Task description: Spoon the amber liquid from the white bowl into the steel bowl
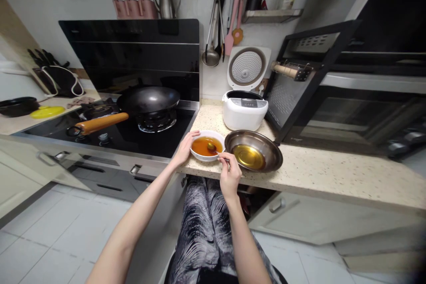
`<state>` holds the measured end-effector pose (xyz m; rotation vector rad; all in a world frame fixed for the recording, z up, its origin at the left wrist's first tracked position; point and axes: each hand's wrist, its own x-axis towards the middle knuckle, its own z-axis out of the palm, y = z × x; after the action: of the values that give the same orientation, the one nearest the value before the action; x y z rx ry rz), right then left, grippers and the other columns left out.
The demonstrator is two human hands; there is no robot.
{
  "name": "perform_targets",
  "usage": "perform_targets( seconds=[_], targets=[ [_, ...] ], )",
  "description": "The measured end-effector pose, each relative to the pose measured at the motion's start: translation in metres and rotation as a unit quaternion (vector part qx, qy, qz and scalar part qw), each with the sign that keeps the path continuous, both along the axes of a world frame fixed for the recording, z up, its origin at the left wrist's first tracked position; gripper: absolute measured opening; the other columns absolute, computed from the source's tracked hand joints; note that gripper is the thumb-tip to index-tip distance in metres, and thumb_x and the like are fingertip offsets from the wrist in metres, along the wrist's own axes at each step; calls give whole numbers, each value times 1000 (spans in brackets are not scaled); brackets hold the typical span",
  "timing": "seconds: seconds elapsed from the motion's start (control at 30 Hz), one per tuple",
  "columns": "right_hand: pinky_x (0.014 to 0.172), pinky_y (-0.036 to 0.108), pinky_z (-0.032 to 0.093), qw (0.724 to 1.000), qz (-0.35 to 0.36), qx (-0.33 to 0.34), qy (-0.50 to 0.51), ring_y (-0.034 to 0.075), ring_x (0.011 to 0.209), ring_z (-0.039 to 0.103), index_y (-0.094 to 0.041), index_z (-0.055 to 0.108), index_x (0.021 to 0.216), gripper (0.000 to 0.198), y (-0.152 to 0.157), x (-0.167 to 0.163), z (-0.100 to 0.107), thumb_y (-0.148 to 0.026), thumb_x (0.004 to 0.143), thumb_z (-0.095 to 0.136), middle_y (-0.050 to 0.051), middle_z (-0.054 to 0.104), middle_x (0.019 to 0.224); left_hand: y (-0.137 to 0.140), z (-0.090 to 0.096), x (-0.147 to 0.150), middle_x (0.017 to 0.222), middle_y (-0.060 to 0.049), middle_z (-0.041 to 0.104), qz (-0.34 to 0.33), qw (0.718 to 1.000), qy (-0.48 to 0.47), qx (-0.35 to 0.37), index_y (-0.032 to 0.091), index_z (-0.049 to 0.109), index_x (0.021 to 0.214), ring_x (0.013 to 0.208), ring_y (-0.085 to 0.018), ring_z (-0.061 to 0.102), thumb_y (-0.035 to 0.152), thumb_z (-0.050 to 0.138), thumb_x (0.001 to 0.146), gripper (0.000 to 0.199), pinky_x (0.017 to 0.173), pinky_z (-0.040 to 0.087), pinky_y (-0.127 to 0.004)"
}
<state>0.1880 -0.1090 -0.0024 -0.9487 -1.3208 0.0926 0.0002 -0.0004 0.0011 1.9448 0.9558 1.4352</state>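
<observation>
A white bowl (216,158) of amber-brown liquid stands on the speckled counter, close to its front edge. My left hand (183,148) grips the bowl's left side, fingers over the rim. In my right hand (230,173), pinched between thumb and fingers, is the handle of a metal spoon (211,147). The spoon's bowl dips into the liquid, and its handle crosses the right rim. Just to the right, beside my right hand, sits a wide steel basin (271,153) with clear yellowish liquid in its bottom.
Behind the basin stands a white rice cooker (244,113) with its lid raised. A black wok (149,102) with a wooden handle (103,123) rests on the gas stove at left. Hanging utensils (229,40) line the wall. A dark oven (359,120) is at right.
</observation>
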Motion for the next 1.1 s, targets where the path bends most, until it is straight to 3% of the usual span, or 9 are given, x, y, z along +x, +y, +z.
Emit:
perform_targets(
  seconds=[0.37,1.1],
  targets=[
    [88,33,58,996,20,-16,81,17,91,72,-21,67,96,16,0,-4,-8,-27,100,52,5,74,97,1,-1,0,140,-10,61,1,1000,-6,-4,19,68,119,135,-23,55,41,34,104,43,124,34,-44],
    [88,35,59,994,-8,33,101,17,89,72,-21,67,95,13,-8,5,11,-25,99,55,5,73,97,4,-4,-2,141,-10,60,-3,1000,4,5,19,67,122,136,-22,54,40,33,105,44,125,33,-43]
  ],
)
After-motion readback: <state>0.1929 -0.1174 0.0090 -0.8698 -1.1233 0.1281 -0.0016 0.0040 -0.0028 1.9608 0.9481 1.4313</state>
